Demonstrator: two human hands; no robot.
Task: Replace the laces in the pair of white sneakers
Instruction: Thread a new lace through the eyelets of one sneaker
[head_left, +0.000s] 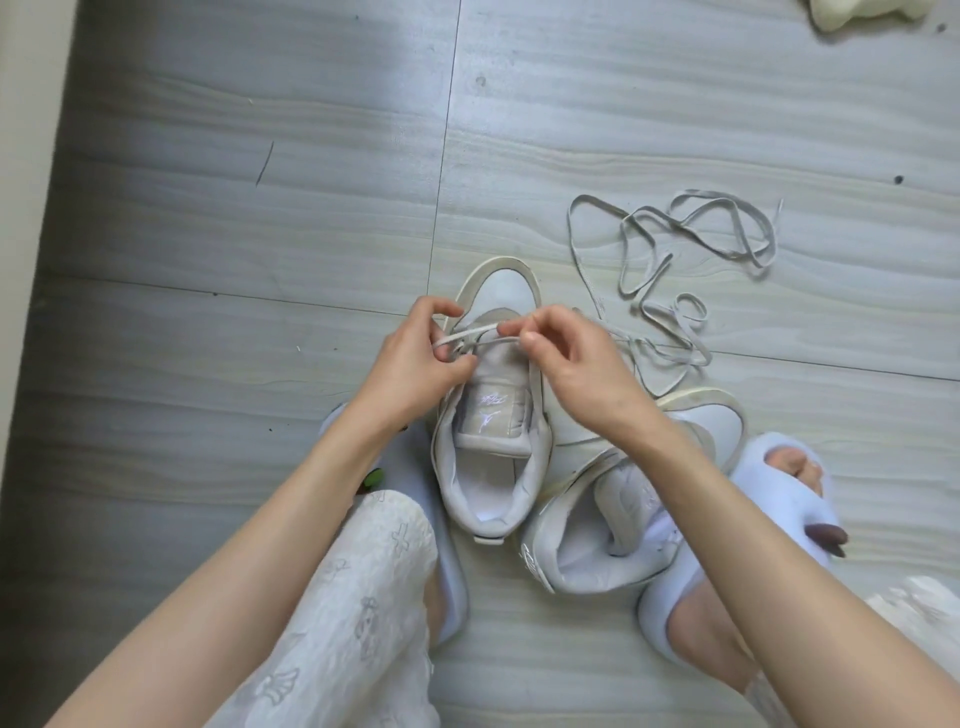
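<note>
While both hands work at its toe end, the near sneaker (485, 415) stands upright on the floor (260, 208), toe pointing far, heel near, tongue pulled up and showing a logo. Left hand (415, 358) pinches the lace (467, 338) at the left side of the eyelet rows, fingers curled round it. Right hand (566, 364) pinches the same lace just right of centre, thumb and forefinger closed on it. The lace runs across the lowest eyelets between the two hands, two strands close together. Its loose length trails off to the right behind the right hand.

Second sneaker (623, 499) lies just right of the first, touching it, tilted onto its side, opening facing near; no lace visible in it, partly hidden by the right forearm.

Loose laces (691, 249) lie in a tangled heap on the floor, far right of the sneakers; can't tell how many separate laces are in it.

Person's feet are in pale blue slippers (779, 488), one each side of the sneakers. Patterned white trouser leg (353, 597) at near left. Cream soft object (857, 15) at far right edge, cropped.
</note>
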